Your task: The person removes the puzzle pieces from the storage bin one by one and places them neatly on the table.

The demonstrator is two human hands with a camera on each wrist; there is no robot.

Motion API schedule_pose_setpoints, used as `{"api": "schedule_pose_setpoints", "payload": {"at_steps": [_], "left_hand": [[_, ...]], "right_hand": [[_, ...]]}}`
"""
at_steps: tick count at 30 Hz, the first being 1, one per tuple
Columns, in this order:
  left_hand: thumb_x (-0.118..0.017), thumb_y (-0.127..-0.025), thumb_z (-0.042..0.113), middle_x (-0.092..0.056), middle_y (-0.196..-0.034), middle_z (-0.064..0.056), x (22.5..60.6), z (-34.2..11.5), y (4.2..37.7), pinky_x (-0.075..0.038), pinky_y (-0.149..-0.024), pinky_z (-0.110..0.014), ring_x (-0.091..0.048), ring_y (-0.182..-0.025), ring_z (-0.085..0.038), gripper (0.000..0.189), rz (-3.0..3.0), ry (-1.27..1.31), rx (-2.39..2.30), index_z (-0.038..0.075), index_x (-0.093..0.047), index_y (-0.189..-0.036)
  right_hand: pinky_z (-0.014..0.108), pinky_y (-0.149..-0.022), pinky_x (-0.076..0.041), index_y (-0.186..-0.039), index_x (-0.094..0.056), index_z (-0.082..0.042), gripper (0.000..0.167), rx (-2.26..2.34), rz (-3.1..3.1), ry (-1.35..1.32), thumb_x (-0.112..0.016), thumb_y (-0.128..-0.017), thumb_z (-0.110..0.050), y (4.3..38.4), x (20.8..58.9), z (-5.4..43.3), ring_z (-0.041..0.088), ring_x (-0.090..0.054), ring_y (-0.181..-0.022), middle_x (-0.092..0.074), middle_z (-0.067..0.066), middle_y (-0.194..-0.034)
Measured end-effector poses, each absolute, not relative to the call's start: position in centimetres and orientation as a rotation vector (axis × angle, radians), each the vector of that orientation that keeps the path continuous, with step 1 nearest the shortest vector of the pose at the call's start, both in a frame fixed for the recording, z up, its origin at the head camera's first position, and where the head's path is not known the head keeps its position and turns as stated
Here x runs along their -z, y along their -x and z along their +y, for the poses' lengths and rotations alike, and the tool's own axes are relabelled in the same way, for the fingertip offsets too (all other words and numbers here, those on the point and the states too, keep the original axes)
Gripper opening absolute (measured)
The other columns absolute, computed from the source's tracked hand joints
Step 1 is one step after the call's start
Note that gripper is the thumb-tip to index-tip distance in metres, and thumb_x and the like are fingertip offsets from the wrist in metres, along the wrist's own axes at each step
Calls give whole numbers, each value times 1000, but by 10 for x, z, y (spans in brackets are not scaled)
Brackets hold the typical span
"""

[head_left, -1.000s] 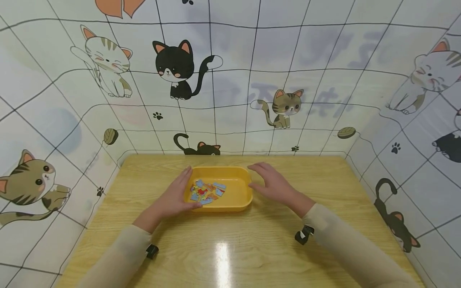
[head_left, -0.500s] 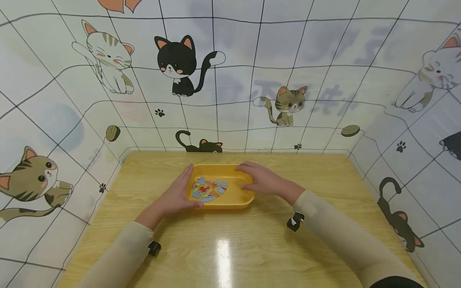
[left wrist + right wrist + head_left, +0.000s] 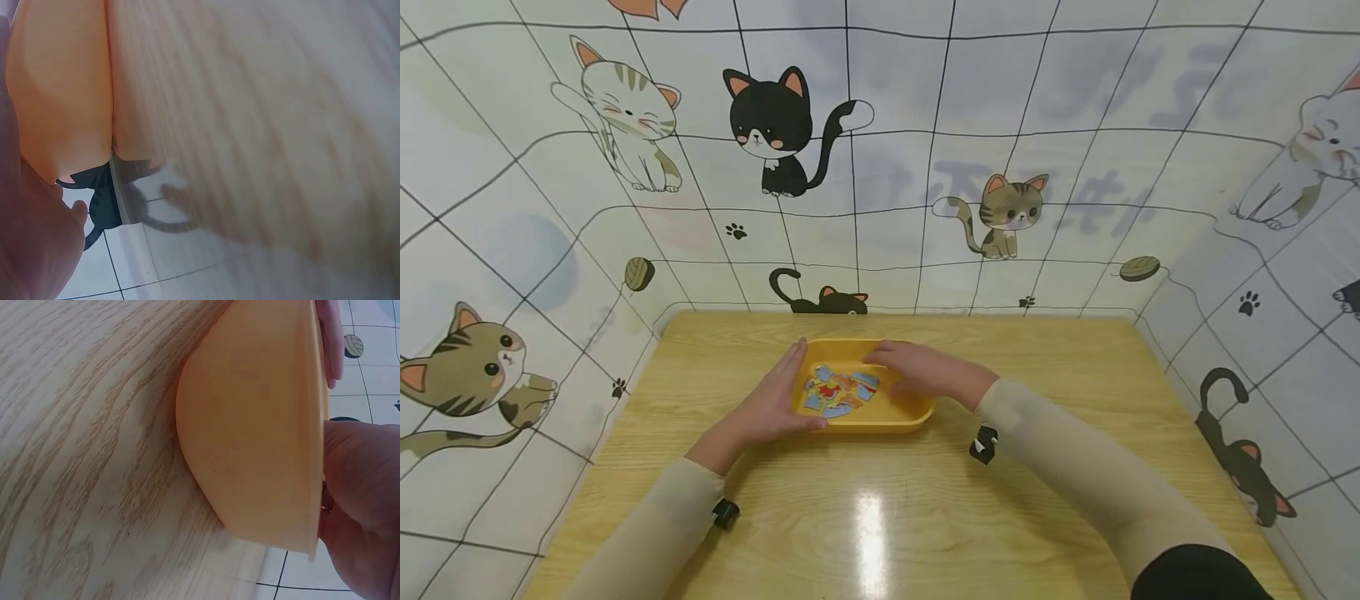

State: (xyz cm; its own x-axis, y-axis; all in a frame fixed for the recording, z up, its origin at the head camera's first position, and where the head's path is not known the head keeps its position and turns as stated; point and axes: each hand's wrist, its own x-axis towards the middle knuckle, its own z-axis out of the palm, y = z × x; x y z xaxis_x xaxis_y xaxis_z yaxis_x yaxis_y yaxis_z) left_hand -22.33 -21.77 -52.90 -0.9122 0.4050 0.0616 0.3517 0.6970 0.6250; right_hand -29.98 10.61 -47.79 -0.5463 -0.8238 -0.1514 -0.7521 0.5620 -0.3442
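yellow tray (image 3: pixel 874 427), picture pieces (image 3: pixel 841 392) | left hand (image 3: pixel 769 402) holds tray | right hand (image 3: pixel 922 369) above, fingers loose

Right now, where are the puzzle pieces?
In the head view, the pieces lie toward the left side of the yellow tray, between the left hand and right hand.

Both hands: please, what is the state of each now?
Left hand: open, against the left end of the yellow tray.
Right hand: open, over the tray's right part; no held piece visible.
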Motion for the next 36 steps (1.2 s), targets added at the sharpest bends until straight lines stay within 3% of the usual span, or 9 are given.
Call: {"api": "schedule_pose_setpoints", "payload": {"at_steps": [6,18,27,36], "left_hand": [[-97,-78,63,-3,-186,-15,528,-218,224,-19,-133,-63,-9,-170,-40,149,2822,-625,-1009,7,-1,-178],[-97,-79,60,-1,-186,-14,529,-217,225,-18,-133,-63,-7,-170,-39,148,2824,-634,-994,9,1,-178],[-97,-80,60,-1,-186,-13,528,-217,223,-18,-133,-63,-7,-170,-39,148,2808,-615,-1009,9,1,-178],[-96,-79,61,2,-187,-6,531,-217,223,-18,-134,-59,-5,-171,-34,148,2800,-578,-1006,11,0,-179]], "right_hand": [[47,-124,-45,-163,-54,-8,60,319,2523,1290,-72,-106,-4,302,483,94,34,-55,-147,-55,15,-161],[43,-123,-46,-161,-57,-10,60,242,2547,1344,-74,-104,-4,306,495,82,28,-57,-145,-59,11,-159],[43,-111,-54,-158,-60,-8,57,321,2493,1301,-75,-104,-4,309,495,79,24,-65,-117,-63,12,-144],[40,-105,-54,-159,-60,-9,53,384,2448,1248,-73,-108,-10,310,498,76,21,-61,-108,-66,7,-129]]}}
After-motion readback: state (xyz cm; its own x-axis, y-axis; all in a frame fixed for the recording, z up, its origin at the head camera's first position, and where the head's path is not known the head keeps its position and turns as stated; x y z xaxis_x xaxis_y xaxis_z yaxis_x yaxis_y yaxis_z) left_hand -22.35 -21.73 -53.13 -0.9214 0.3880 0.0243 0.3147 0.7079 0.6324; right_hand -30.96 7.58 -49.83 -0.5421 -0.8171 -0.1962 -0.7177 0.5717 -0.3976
